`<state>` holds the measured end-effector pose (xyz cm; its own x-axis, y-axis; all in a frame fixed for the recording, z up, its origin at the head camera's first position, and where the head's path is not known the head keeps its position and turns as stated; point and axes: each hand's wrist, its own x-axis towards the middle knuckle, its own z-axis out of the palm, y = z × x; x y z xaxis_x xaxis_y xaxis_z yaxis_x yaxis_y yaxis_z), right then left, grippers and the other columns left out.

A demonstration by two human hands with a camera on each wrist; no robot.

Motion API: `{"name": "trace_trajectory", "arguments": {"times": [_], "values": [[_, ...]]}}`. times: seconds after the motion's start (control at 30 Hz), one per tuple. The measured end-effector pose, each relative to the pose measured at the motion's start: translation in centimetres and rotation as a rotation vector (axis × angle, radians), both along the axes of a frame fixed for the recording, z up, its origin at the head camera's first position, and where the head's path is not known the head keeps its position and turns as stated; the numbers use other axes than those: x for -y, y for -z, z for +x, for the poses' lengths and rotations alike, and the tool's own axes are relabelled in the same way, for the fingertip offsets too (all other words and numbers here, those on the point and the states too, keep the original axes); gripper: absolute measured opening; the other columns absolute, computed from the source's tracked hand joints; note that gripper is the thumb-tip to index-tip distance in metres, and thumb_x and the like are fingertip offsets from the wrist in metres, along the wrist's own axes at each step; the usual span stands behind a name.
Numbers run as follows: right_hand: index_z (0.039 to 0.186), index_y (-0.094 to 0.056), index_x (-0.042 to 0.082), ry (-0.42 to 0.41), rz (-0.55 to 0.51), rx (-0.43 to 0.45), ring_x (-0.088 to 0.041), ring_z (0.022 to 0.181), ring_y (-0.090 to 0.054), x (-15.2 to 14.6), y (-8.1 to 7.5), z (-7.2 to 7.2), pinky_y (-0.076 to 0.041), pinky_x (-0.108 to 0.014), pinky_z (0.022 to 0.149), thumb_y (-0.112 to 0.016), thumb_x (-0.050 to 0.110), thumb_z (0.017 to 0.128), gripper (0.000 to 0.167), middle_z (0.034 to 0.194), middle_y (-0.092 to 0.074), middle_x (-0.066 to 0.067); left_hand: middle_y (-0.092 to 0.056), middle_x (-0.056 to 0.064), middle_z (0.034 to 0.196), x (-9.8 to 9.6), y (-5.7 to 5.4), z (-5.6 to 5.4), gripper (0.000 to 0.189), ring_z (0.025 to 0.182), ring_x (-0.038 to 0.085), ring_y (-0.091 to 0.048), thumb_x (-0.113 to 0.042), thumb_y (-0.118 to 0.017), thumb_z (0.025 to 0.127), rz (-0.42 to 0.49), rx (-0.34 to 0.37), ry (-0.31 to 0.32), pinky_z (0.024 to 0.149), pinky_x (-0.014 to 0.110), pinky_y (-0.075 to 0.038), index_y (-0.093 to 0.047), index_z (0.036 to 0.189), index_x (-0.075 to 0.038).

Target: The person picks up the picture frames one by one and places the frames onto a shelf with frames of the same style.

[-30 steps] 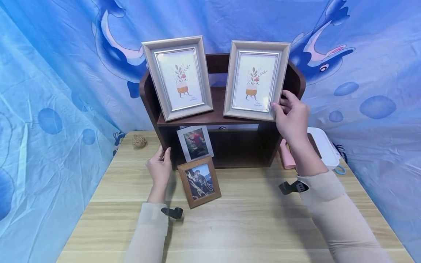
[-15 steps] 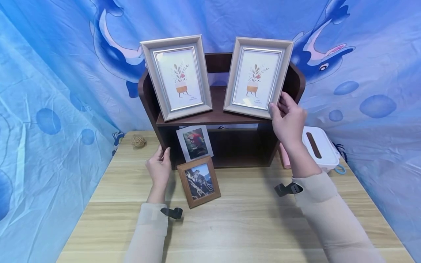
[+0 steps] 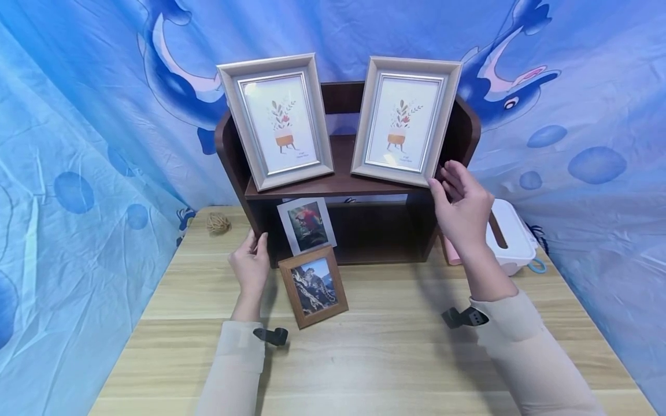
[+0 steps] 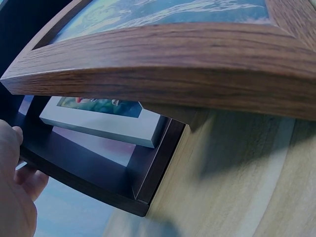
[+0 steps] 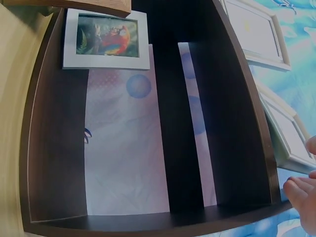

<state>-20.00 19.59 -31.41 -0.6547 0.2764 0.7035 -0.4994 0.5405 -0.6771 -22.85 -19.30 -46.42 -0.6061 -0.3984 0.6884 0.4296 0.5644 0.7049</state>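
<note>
My left hand (image 3: 251, 263) pinches the left side panel of a dark brown two-tier shelf (image 3: 380, 231) between thumb and fingers. On the upper tier stand two silver-beige picture frames, the left one (image 3: 276, 121) and the right one (image 3: 406, 121), both with a potted-plant print. My right hand (image 3: 463, 205) is at the lower right corner of the right frame, its fingers loosely bent and looking just off it. A white parrot picture frame (image 5: 106, 39) stands in the lower tier. In front of it a wooden picture frame (image 3: 314, 287) stands on the table.
A ball of twine-like strands (image 3: 218, 223) lies left of the shelf on the wooden table (image 3: 395, 346). To the right are a white box (image 3: 512, 234) with a slot in its lid and a pink object (image 3: 451, 251), partly hidden by my right arm. A blue dolphin curtain (image 3: 93, 115) hangs behind.
The right picture frame has tilted slightly, its top moving rightward. My right hand has let go of it and drawn down a little. My left hand stays on the shelf's side.
</note>
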Motion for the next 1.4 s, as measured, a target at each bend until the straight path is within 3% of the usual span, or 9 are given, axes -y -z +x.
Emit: {"name": "trace_trajectory", "arguments": {"times": [0.17,0.37,0.57,0.8,0.93,1.1,1.17,1.4], "values": [[0.125,-0.067,-0.003,-0.015,-0.03,-0.019,-0.022,0.107,-0.071,-0.8,0.5,0.6,-0.057,-0.018,0.089,-0.075,0.004,0.09,0.036,0.12,-0.072,-0.013,-0.073,0.02,0.106,0.0,0.0,0.1,0.028,0.086,0.036,-0.074,-0.002,-0.072,0.092,0.007,0.004,0.008,0.073,0.004,-0.052,-0.073,0.12,0.0],[0.117,-0.069,-0.006,0.023,-0.052,-0.034,0.005,0.093,-0.068,-1.5,1.6,1.3,-0.055,-0.009,0.082,-0.071,0.002,0.092,0.026,0.108,-0.075,-0.017,-0.072,0.019,0.107,0.0,0.1,0.0,0.028,0.086,0.036,-0.074,-0.003,-0.073,0.092,0.005,0.012,0.002,0.071,0.003,-0.051,-0.073,0.121,-0.001],[0.11,-0.068,-0.013,0.036,-0.104,-0.067,0.006,0.087,-0.068,-1.4,1.7,2.7,-0.054,-0.008,0.079,-0.069,-0.002,0.092,0.022,0.1,-0.073,-0.027,-0.071,0.022,0.108,0.1,0.1,0.0,0.028,0.086,0.035,-0.074,-0.004,-0.073,0.092,0.004,0.026,0.001,0.069,0.002,-0.051,-0.072,0.12,0.001],[0.105,-0.069,-0.014,0.091,-0.101,-0.082,0.012,0.081,-0.063,-2.4,3.1,2.6,-0.051,-0.004,0.073,-0.07,-0.003,0.089,0.019,0.093,-0.071,-0.031,-0.071,0.022,0.107,0.0,0.1,0.0,0.028,0.087,0.036,-0.074,-0.003,-0.073,0.092,0.011,0.03,0.007,0.071,0.003,-0.051,-0.072,0.12,0.001],[0.104,-0.069,-0.013,0.098,-0.106,-0.069,0.013,0.079,-0.062,-2.9,4.0,2.6,-0.051,-0.004,0.072,-0.07,-0.003,0.088,0.019,0.09,-0.072,-0.026,-0.072,0.021,0.107,0.0,0.1,0.0,0.028,0.087,0.038,-0.074,-0.003,-0.073,0.092,0.015,0.026,0.005,0.072,0.004,-0.052,-0.072,0.12,0.001],[0.106,-0.068,-0.013,0.076,-0.121,-0.028,0.012,0.08,-0.063,-3.6,5.2,2.5,-0.051,-0.004,0.072,-0.071,-0.004,0.088,0.02,0.088,-0.074,-0.004,-0.071,0.022,0.107,0.0,0.0,0.0,0.029,0.087,0.039,-0.074,-0.002,-0.074,0.091,0.03,0.019,0.015,0.073,0.007,-0.054,-0.072,0.12,0.002],[0.107,-0.067,-0.014,0.061,-0.129,-0.008,0.012,0.081,-0.063,-3.8,5.7,2.5,-0.052,-0.005,0.072,-0.071,-0.004,0.088,0.021,0.089,-0.074,-0.002,-0.071,0.023,0.109,-0.1,0.1,0.0,0.029,0.088,0.039,-0.073,-0.002,-0.073,0.092,0.032,0.024,0.021,0.073,0.007,-0.054,-0.071,0.12,0.002],[0.112,-0.062,-0.019,-0.037,-0.132,0.039,0.012,0.086,-0.064,-4.1,7.4,2.0,-0.053,-0.005,0.077,-0.07,-0.007,0.089,0.027,0.102,-0.069,-0.036,-0.069,0.024,0.112,0.0,0.0,0.1,0.03,0.091,0.038,-0.073,-0.002,-0.072,0.093,0.042,0.05,0.025,0.074,0.006,-0.053,-0.07,0.123,0.002]]}}
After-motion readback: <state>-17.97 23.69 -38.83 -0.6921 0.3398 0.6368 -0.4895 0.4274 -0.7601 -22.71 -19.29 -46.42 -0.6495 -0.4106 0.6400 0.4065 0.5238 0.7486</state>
